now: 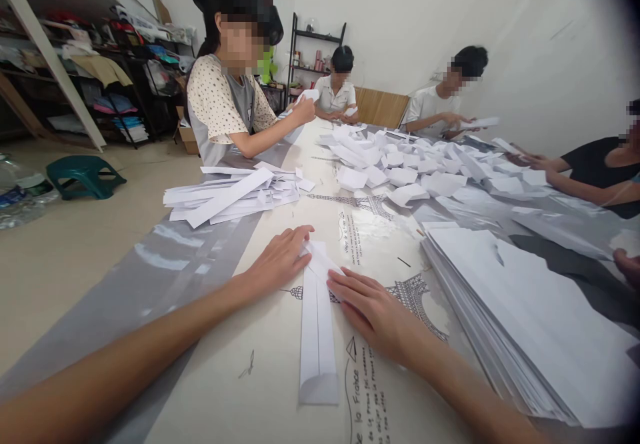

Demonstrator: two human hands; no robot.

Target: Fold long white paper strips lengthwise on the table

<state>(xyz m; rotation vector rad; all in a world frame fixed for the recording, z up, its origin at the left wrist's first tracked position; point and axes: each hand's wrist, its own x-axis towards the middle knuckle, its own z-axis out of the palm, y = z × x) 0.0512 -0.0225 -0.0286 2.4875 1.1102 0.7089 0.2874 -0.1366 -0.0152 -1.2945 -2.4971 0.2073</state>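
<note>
A folded white paper strip (317, 337) lies lengthwise before me on the patterned table cover, a crease line down its middle. Its far end is folded over at a slant, and its near end has a turned-up flap. My left hand (280, 254) is at the far left corner, thumb and forefinger closed about the paper's edge. From the other side, my right hand (377, 304) rests its outstretched fingertips on the slanted fold, palm down. Part of the fold is hidden under the fingers.
Loose paper strips (230, 194) are heaped ahead on the left. A thick stack of white sheets (525, 311) lies to my right. Many folded paper pieces (400, 164) cover the far right table. Several people sit around it handling paper. A green stool (85, 174) stands on the floor.
</note>
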